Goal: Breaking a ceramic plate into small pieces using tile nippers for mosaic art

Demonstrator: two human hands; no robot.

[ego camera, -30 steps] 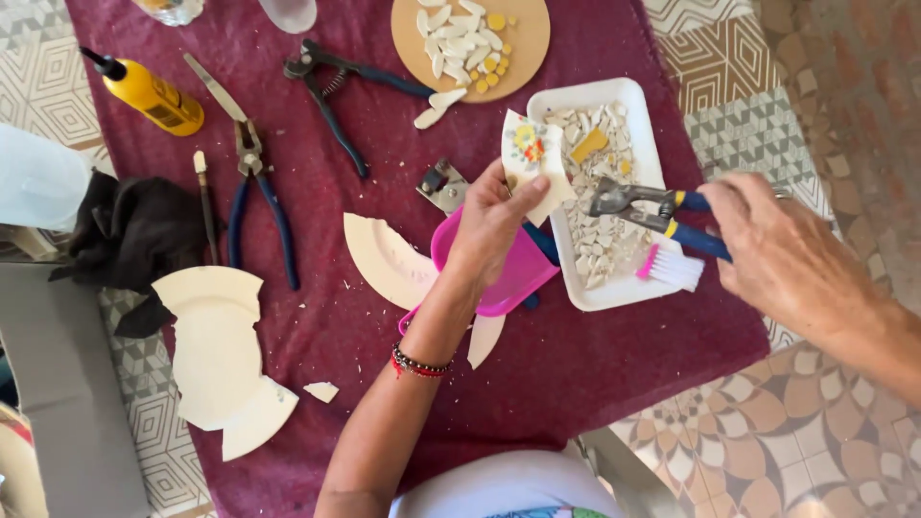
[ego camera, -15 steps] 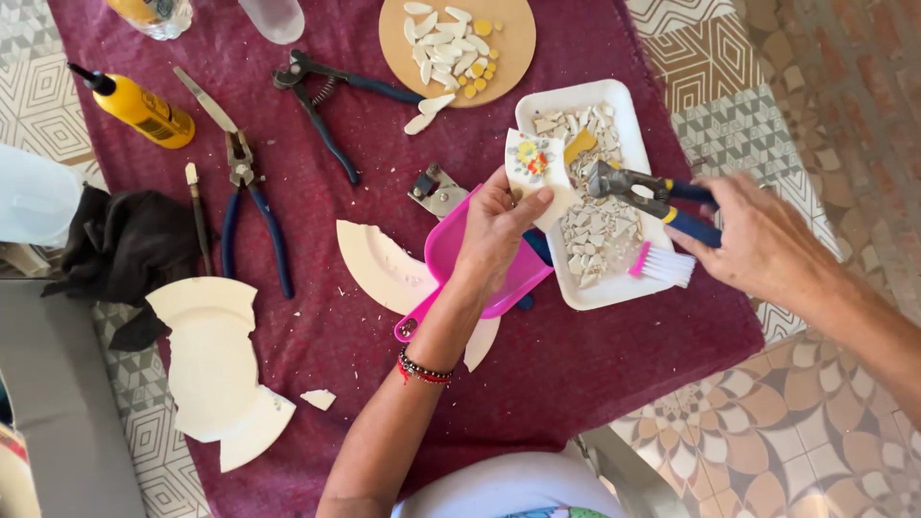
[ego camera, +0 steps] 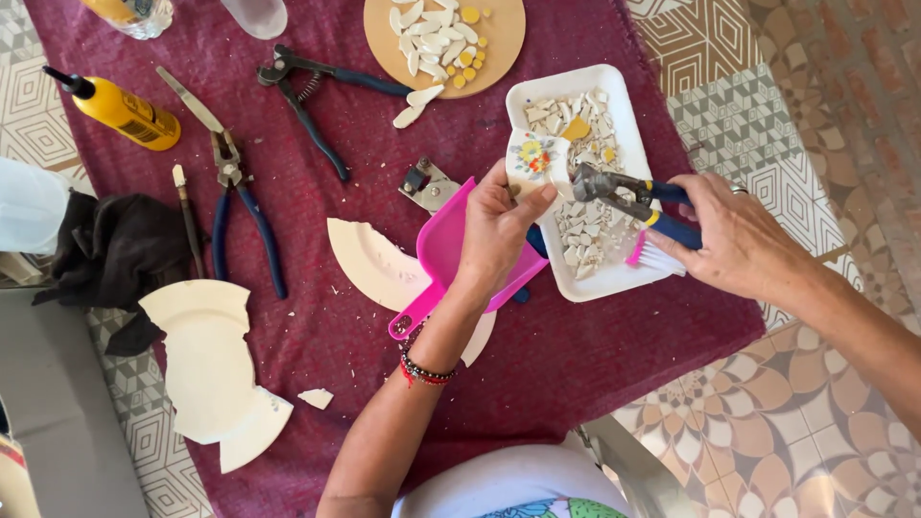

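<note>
My left hand point(ego camera: 494, 235) pinches a white plate shard with a painted flower point(ego camera: 533, 158) over the edge of a white rectangular tray point(ego camera: 614, 88) full of small ceramic bits. My right hand point(ego camera: 739, 235) grips blue-handled tile nippers point(ego camera: 628, 197), whose metal jaws sit at the shard's right edge. Under my left hand lies a pink dustpan point(ego camera: 451, 254), and a small pink brush point(ego camera: 654, 257) rests on the tray beneath my right hand.
On the maroon cloth point(ego camera: 384, 374) lie a broken cream plate point(ego camera: 206, 369), a half plate point(ego camera: 369, 264), two blue-handled pliers point(ego camera: 235, 206) point(ego camera: 307, 86), a yellow glue bottle point(ego camera: 120, 107), a round wooden board point(ego camera: 508, 38) with mosaic pieces and a black rag point(ego camera: 110, 249). Patterned floor tiles surround it.
Both hands have drawn closer together over the tray's left side. The nippers' jaws have moved left up to the flowered shard.
</note>
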